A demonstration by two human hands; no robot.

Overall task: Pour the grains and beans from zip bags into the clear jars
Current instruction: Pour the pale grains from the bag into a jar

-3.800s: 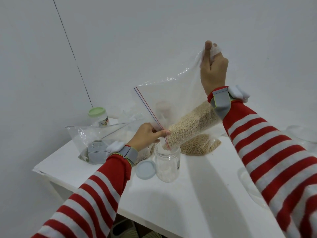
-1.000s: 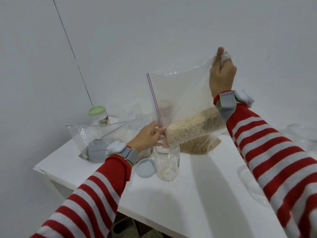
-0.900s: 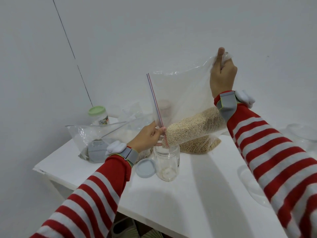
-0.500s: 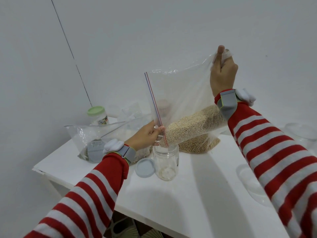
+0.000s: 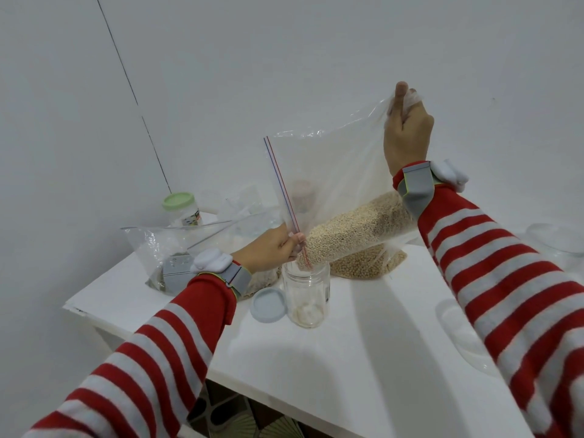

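A clear zip bag [image 5: 331, 172] holding pale grain [image 5: 350, 232] hangs tilted over an uncapped clear jar [image 5: 306, 294] on the white table [image 5: 347, 358]. My right hand [image 5: 407, 131] grips the bag's raised bottom corner. My left hand [image 5: 270, 248] pinches the bag's zip mouth just above the jar's rim. Grain trickles from the mouth into the jar, where a thin layer lies on the bottom. Behind the jar lies a second bag of beans [image 5: 366, 268].
A light blue lid [image 5: 268, 305] lies left of the jar. At the left stands an open zip bag of dark grain [image 5: 170, 251], with a green-lidded jar [image 5: 181, 208] behind it. Clear containers [image 5: 556, 238] sit at the right edge.
The bag has stayed tilted over the jar while a small layer of grain has gathered in the jar, which was empty 3.8 s ago. Both hands keep their grips.
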